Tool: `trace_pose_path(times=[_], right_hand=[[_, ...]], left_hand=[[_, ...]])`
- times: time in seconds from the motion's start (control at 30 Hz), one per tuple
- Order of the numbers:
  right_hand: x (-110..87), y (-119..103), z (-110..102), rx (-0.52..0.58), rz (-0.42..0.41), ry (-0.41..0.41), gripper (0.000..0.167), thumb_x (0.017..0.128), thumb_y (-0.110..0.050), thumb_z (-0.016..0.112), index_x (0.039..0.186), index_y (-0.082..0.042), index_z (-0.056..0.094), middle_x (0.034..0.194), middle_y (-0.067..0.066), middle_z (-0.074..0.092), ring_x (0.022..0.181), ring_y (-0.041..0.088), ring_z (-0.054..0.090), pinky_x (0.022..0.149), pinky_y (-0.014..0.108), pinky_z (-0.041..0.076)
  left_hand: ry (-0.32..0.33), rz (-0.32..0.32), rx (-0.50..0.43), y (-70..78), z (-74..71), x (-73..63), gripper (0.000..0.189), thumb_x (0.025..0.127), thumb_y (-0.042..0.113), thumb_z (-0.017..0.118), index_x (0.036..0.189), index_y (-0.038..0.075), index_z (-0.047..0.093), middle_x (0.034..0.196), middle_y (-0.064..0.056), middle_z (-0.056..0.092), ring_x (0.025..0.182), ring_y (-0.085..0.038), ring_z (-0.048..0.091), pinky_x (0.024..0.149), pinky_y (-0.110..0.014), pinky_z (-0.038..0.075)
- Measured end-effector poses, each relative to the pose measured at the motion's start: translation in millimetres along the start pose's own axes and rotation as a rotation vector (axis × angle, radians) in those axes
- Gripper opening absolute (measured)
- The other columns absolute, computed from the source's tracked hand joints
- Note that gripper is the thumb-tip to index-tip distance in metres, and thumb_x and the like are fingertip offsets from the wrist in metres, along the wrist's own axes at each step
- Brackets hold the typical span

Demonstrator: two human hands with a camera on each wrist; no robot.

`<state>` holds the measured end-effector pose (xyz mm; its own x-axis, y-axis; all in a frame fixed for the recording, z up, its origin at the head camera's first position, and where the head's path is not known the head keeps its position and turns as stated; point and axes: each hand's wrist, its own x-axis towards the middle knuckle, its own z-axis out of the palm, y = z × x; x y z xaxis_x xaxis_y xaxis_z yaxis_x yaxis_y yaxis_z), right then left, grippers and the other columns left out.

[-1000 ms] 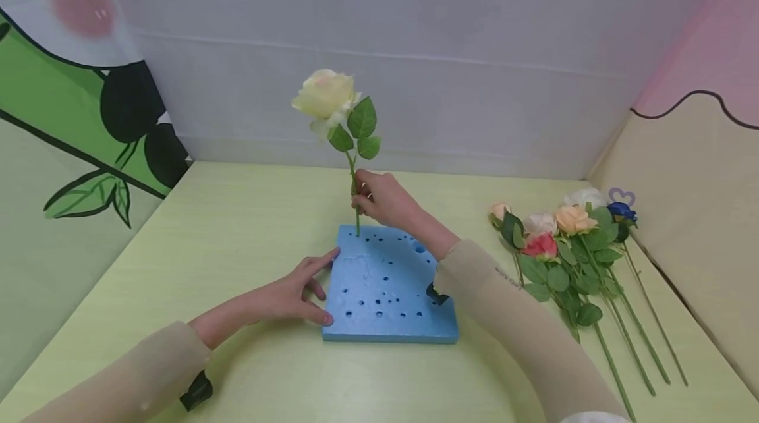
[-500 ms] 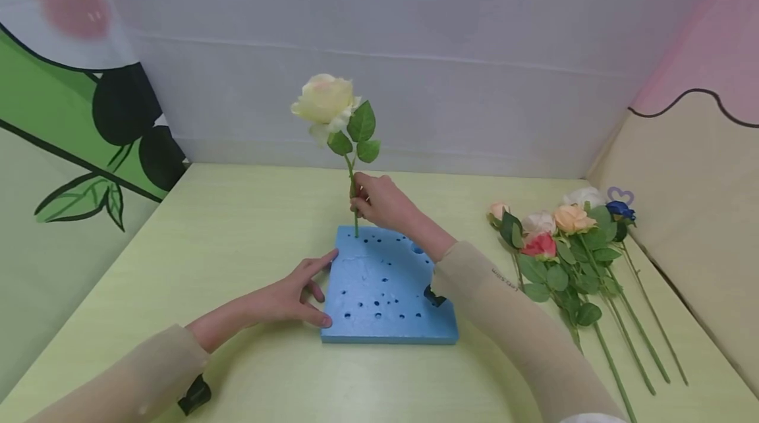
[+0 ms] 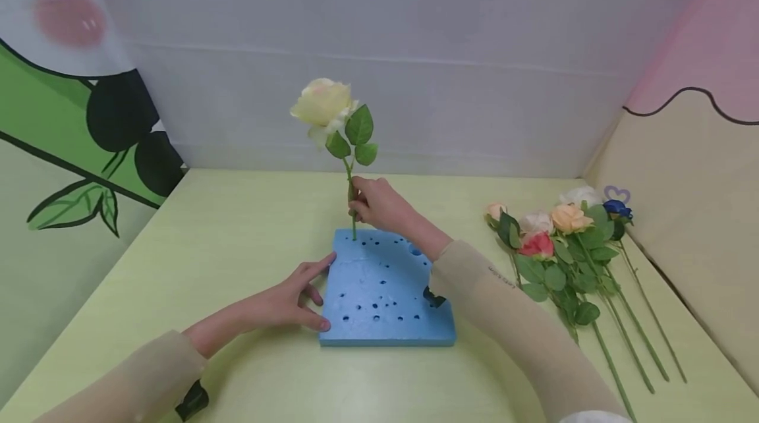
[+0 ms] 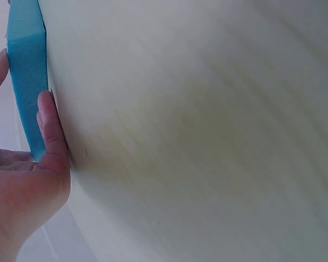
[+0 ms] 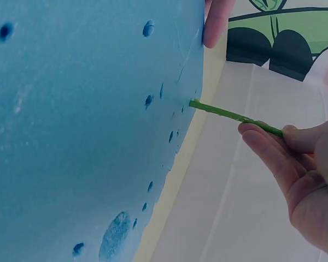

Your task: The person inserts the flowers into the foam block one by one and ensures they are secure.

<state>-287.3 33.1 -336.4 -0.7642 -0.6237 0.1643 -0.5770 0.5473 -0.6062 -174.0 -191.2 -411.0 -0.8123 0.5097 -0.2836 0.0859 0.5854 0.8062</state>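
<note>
My right hand (image 3: 382, 202) pinches the green stem (image 5: 229, 114) of a pale yellow rose (image 3: 322, 103) between thumb and fingers. The rose stands nearly upright, and its stem's lower end meets the far left part of a blue foam block (image 3: 388, 331) dotted with holes. In the right wrist view the stem tip is right at the block's surface. My left hand (image 3: 290, 298) rests at the block's left side with fingers spread, a fingertip at the upper edge and the thumb at the lower corner. The left wrist view shows that hand (image 4: 38, 169) against the block's side (image 4: 27, 71).
On the right of the pale table (image 3: 261, 225) lies a bunch of roses: red (image 3: 537, 245), peach (image 3: 570, 218), white (image 3: 580, 196) and dark blue (image 3: 618, 209), stems pointing toward me. A grey-white cloth (image 3: 474, 107) hangs behind, with printed panels at both sides.
The head view has shifted slightly, so the scene sits a little lower. Both hands keep their places at the rose stem and the block.
</note>
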Motion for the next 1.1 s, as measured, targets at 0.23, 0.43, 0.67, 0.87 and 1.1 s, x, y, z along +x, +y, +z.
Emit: trace_pose_path(times=[0.23,0.43,0.67,0.87,1.1], right_hand=[[-0.2,1.0,0.3,0.010,0.021,-0.010,0.008,0.100,-0.006,0.054,0.104,0.001,0.057,0.097,0.017,0.072,0.083,0.023,0.073,0.067,0.019,0.058],[-2.5,4.0,2.5,0.035,0.039,-0.021,0.010,0.101,-0.006,0.052,0.105,0.002,0.057,0.097,0.019,0.071,0.086,0.028,0.074,0.069,0.020,0.058],[-4.4,5.3,5.4,0.073,0.050,-0.007,0.011,0.101,-0.005,0.053,0.108,0.003,0.057,0.098,0.018,0.072,0.087,0.026,0.074,0.071,0.022,0.059],[-6.3,7.0,8.0,0.066,0.028,0.007,0.009,0.102,-0.007,0.052,0.105,0.000,0.056,0.097,0.018,0.073,0.088,0.027,0.074,0.072,0.022,0.059],[-7.8,8.0,8.4,0.081,0.030,0.022,0.011,0.102,-0.008,0.052,0.105,0.001,0.057,0.096,0.017,0.073,0.087,0.027,0.074,0.070,0.022,0.059]], left_hand=[[-0.002,-0.003,0.006,0.9,0.4,1.4,0.115,0.078,0.032,0.084,0.160,0.027,0.005,0.148,-0.017,0.025,0.106,-0.020,0.053,0.082,-0.025,0.051],[-0.002,-0.009,0.012,-1.0,1.3,2.7,0.115,0.077,0.034,0.085,0.160,0.028,0.005,0.149,-0.016,0.025,0.107,-0.019,0.053,0.083,-0.027,0.050],[0.002,-0.004,0.027,-2.0,0.3,2.4,0.115,0.078,0.034,0.084,0.160,0.027,0.004,0.148,-0.017,0.024,0.106,-0.019,0.054,0.082,-0.025,0.050],[0.002,-0.010,0.033,-0.1,0.4,0.9,0.116,0.078,0.034,0.084,0.160,0.027,0.003,0.149,-0.017,0.023,0.106,-0.019,0.054,0.082,-0.025,0.050],[-0.002,-0.008,0.039,3.2,0.2,0.1,0.116,0.078,0.035,0.084,0.160,0.026,0.003,0.149,-0.017,0.023,0.106,-0.019,0.054,0.082,-0.025,0.050]])
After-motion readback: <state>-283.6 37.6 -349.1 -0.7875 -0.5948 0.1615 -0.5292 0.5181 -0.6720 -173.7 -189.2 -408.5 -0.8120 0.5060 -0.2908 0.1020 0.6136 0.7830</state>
